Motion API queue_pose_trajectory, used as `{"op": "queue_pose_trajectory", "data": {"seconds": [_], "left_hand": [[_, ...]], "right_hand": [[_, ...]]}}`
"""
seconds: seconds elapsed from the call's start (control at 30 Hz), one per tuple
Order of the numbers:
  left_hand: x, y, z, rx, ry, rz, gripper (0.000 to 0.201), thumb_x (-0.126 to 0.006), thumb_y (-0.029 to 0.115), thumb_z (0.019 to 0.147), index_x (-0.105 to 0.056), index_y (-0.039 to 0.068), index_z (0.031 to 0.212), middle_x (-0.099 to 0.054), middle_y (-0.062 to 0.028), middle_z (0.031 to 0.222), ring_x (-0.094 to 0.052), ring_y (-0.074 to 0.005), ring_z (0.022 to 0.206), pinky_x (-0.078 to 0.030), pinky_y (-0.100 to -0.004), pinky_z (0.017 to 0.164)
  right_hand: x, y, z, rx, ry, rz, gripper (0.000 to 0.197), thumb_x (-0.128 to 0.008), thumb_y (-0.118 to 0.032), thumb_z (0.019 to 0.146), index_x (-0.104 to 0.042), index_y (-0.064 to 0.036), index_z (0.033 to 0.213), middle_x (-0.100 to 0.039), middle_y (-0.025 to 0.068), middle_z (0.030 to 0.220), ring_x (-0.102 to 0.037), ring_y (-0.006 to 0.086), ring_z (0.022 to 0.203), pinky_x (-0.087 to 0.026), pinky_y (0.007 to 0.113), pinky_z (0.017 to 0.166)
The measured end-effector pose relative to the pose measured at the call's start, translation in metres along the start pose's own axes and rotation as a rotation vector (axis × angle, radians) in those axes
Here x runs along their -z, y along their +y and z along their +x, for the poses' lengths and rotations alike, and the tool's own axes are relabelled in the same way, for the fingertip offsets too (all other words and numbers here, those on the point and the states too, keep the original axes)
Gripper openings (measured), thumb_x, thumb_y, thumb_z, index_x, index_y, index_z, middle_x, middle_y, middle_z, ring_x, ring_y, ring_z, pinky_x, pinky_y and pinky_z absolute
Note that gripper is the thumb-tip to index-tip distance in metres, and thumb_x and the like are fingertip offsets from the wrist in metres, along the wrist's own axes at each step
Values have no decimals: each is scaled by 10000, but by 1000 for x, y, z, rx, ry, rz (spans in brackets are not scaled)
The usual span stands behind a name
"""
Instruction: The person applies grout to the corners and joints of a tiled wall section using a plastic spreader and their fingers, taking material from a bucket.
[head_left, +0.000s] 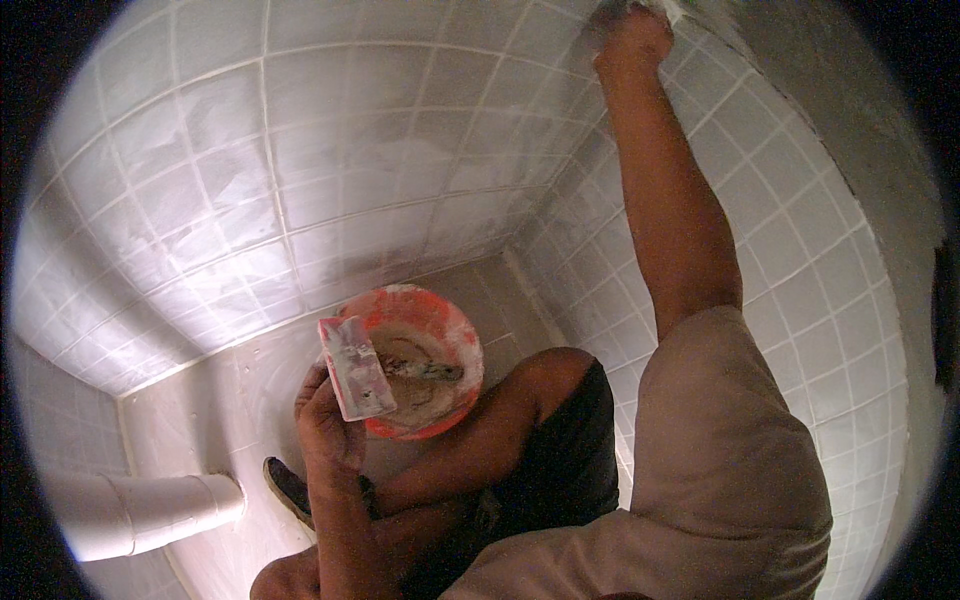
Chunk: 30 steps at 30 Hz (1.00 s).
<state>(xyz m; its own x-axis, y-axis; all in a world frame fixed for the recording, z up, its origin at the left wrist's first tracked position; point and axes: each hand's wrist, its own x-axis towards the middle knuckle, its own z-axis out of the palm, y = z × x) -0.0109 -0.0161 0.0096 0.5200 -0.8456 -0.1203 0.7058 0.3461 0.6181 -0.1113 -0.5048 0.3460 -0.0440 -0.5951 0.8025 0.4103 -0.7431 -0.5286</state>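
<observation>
My left hand [332, 425] is closed round a flat rectangular float [358, 372], pale and smeared, with a red edge. The float is tilted over the left rim of a red-orange bucket [462, 340]. Greyish paste [412, 385] lies in the bucket and coats parts of its inner wall. High at the upper right, my right hand [638, 42] is closed against the tiled wall near the corner. A blurred grey thing shows at its left side; its kind cannot be made out.
White tiled walls [350, 150] with hazy smears stand ahead and at the right. A thick white pipe [150, 512] runs low at the left. My bent knee [560, 385] is close to the bucket, with my dark shoe [288, 488] on the floor.
</observation>
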Motion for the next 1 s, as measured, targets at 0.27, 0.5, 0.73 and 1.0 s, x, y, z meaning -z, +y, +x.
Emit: {"op": "queue_pose_trajectory", "data": {"seconds": [0.27,0.5,0.73,1.0], "left_hand": [[-11,-2,0,-32,8,33,306,-515,21,967,-530,-42,1266,-605,-88,1205,-600,-186,1081,-496,-306,934],[0,-1,-1,-61,-25,78,284,-533,48,955,-569,-43,1222,-613,-83,1192,-607,-198,1084,-496,-303,932],[-8,0,1,-9,11,-39,272,-559,47,939,-587,-22,1201,-618,-96,1176,-615,-218,1068,-488,-321,928],[-6,-3,0,3,7,79,269,-572,-2,921,-592,-21,1189,-616,-104,1172,-613,-169,1048,-494,-287,917]], "right_hand": [[28,9,49,-121,102,158,117,-558,-217,917,-616,-129,867,-553,12,745,-524,180,684,-448,321,608],[32,5,24,-94,15,72,144,-563,-238,923,-608,-136,831,-543,11,714,-513,176,637,-434,317,571],[38,9,45,-155,115,160,179,-567,-258,928,-599,-144,795,-534,10,684,-502,171,590,-420,314,534],[30,10,8,151,-97,-139,176,-572,-254,925,-615,-147,792,-550,19,708,-515,163,597,-418,301,529]]}}
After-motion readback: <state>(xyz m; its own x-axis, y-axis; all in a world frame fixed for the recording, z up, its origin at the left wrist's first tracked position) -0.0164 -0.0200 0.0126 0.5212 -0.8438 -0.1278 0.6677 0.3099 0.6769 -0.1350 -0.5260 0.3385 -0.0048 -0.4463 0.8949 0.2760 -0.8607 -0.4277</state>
